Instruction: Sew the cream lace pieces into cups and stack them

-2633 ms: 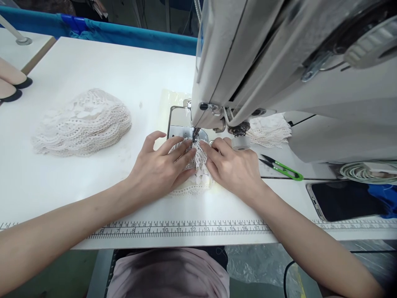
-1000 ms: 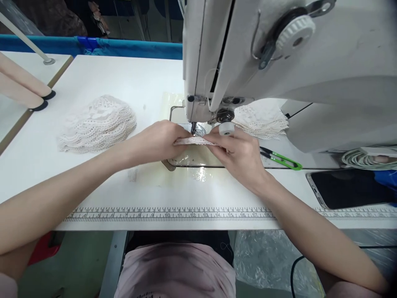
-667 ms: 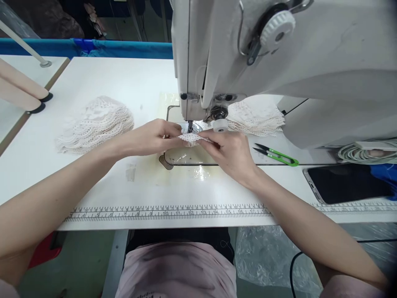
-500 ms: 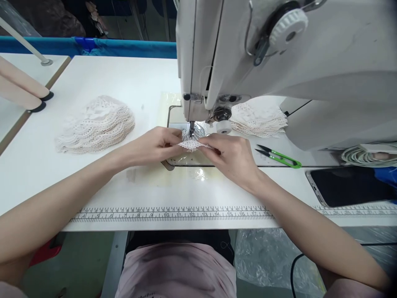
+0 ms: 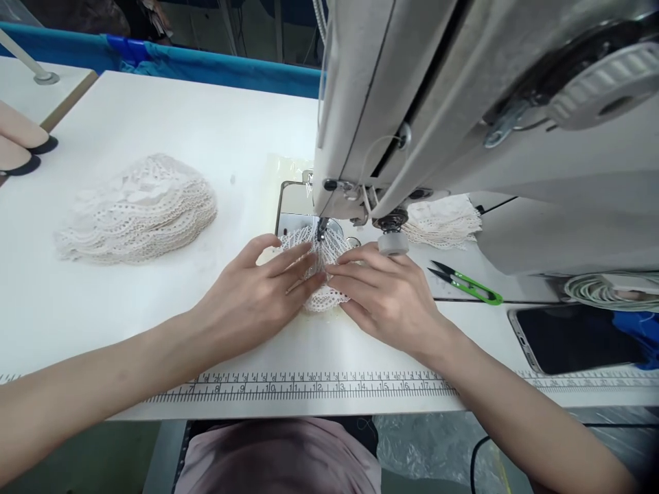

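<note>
A white lace piece (image 5: 325,300) lies fanned out in gathers under the sewing machine's needle and presser foot (image 5: 322,228). My left hand (image 5: 262,285) rests on its left side, fingers spread and stretched toward the middle. On the right side of the lace lies my right hand (image 5: 394,291), fingers extended over the gathers with the thumb lower and apart. The fingertips of both hands almost meet just in front of the foot. Part of the lace is hidden beneath my fingers.
A pile of lace pieces (image 5: 147,209) sits at left, and another lace stack (image 5: 445,219) behind the machine head (image 5: 371,103). Green thread snips (image 5: 468,283), a phone (image 5: 576,336) and coiled cord (image 5: 612,291) lie at right. A printed ruler (image 5: 319,387) runs along the front edge.
Both hands have come nearer to me and uncurled from a pinch on the lace's edge to lie on it. More gathered lace shows in front of the foot. The camera view has shifted.
</note>
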Motion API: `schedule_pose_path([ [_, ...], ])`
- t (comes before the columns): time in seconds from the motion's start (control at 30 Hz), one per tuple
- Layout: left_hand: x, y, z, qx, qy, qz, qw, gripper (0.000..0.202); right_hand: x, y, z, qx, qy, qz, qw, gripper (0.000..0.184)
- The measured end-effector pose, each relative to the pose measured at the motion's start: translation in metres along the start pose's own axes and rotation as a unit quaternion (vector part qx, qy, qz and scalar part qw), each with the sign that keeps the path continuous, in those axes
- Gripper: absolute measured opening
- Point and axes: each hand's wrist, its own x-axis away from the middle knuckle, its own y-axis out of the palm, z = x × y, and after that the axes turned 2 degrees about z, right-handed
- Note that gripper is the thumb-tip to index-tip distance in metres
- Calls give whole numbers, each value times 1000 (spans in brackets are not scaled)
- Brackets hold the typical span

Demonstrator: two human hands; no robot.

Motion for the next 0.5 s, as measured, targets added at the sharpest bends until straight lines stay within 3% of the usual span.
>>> schedule_pose_path([
  [0.2, 0, 1, -3, 27, -6, -29, 999, 34, 0, 3, 1, 0, -5, 5, 1000, 20],
  [0.5, -3, 5, -11, 52, -26, -20, 998, 35, -1, 8, 6, 17, 13, 16, 1000, 22],
])
